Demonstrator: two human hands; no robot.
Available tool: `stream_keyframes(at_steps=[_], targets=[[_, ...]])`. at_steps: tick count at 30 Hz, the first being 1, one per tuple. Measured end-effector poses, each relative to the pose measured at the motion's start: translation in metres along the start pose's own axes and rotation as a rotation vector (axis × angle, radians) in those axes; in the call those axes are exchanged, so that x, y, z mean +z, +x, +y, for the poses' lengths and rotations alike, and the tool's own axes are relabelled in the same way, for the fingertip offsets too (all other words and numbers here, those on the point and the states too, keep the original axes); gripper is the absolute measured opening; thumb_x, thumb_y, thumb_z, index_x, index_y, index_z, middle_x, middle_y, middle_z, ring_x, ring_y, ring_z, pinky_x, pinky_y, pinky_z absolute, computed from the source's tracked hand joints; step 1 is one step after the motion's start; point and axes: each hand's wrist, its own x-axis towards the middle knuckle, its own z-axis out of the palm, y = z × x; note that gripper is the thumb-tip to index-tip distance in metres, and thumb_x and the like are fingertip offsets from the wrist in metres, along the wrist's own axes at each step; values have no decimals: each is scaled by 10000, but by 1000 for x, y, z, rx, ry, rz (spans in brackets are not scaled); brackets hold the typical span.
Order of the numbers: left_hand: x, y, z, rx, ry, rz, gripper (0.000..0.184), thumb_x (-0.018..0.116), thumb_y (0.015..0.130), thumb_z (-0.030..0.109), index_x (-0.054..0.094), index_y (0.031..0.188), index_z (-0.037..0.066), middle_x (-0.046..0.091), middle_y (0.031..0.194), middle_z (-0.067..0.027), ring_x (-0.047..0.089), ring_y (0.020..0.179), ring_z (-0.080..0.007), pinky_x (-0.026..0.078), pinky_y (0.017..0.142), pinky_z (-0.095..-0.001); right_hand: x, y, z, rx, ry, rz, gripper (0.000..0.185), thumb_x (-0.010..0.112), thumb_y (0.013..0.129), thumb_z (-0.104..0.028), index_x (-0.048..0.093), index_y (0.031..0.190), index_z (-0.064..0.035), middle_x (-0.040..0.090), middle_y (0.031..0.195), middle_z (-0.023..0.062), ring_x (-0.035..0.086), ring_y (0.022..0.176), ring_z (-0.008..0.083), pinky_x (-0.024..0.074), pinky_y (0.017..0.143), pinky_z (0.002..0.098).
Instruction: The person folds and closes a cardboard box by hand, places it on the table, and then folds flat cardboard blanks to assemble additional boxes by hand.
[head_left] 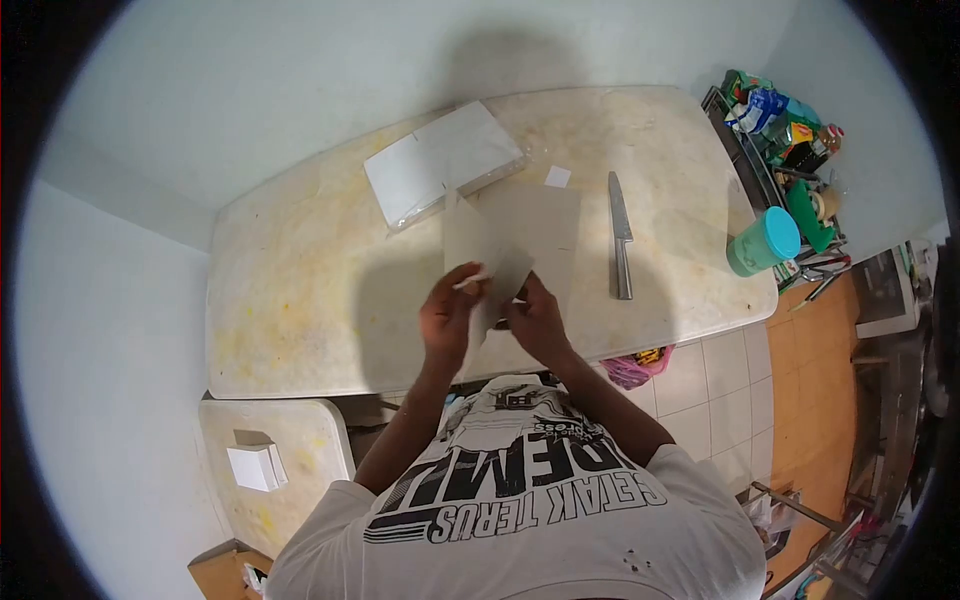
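Observation:
Near the table's front edge, my left hand (450,312) is closed in a pinch on a pale, partly folded sheet of paper (492,248). My right hand (536,318) grips the same sheet at its right side, fingers curled under it. The sheet stands tilted up between both hands, and its lower part is in shadow. Under and behind it, another pale sheet (545,215) lies flat on the table. Beyond that rests a thick white stack of paper (440,160) in what looks like clear wrapping. A small white square of paper (558,177) lies to its right.
A knife (621,240) lies on the stained white table (290,300), right of my hands. At the right edge stands a green tub with a turquoise lid (770,238), beside a rack of packets (780,120). Small white cards (255,467) sit on a lower side table (310,450).

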Motion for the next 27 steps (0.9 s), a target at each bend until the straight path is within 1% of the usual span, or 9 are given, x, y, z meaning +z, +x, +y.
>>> stream_keyframes(at_steps=[1,4,7,9,12,13,18,22,27], targets=[[-11,1,-15,124,166,44,243,584,923,118,585,1132,-7,592,1159,-120,592,963,-186,461,847,-297,-8,7,22,-13,78,0,345,560,909,-48,459,1237,-14,597,1128,115,657,938,231,594,761,348],[-63,1,-48,-5,291,432,433,572,936,256,450,1304,64,514,1265,-81,540,1082,-244,433,900,-378,-21,6,-9,-18,456,-46,307,563,926,-101,473,1211,-29,595,1133,120,634,1019,261,577,823,406],[-112,-28,-54,-726,-575,33,579,553,924,407,348,1386,125,478,1319,-77,511,1163,-258,444,926,-423,-22,14,-29,-105,709,-151,306,536,941,-105,472,1237,-58,608,1117,121,636,1021,292,578,825,457],[-97,-33,16,-754,-940,-222,639,513,928,480,319,1413,111,520,1275,-75,498,1192,-227,444,957,-400,-17,24,-30,-126,745,-234,295,531,947,-115,481,1233,-64,608,1124,120,635,1023,300,578,828,465],[-110,-43,4,-551,-731,-109,703,523,889,561,297,1418,156,524,1277,-59,545,1141,-219,485,918,-422,-5,32,-17,7,689,-346,265,544,949,-154,512,1191,-48,600,1144,113,621,1052,292,572,857,449],[-109,-43,9,-626,-774,101,485,582,924,334,400,1330,143,592,1182,-55,613,1039,-220,532,847,-387,2,32,-7,77,673,-371,260,544,950,-162,520,1181,-43,604,1139,115,623,1049,292,571,858,448],[-144,-76,-49,-710,-502,525,234,678,863,180,563,1054,110,627,930,-6,627,745,-115,545,659,-237,53,44,84,428,596,-282,271,585,936,-222,559,1101,-9,641,1049,119,655,975,266,577,795,392],[-197,-122,-154,-825,-160,729,245,710,825,164,580,994,43,611,889,-27,608,711,-139,527,639,-260,102,67,201,495,79,-90,278,598,912,-218,568,1093,-8,666,952,127,680,781,229,558,738,370],[-235,-107,-205,-667,596,815,258,725,769,107,598,948,-29,626,921,-123,621,759,-272,515,708,-363,153,86,210,207,-721,-32,318,650,821,-173,594,1098,-26,654,919,115,654,834,238,508,757,366]])
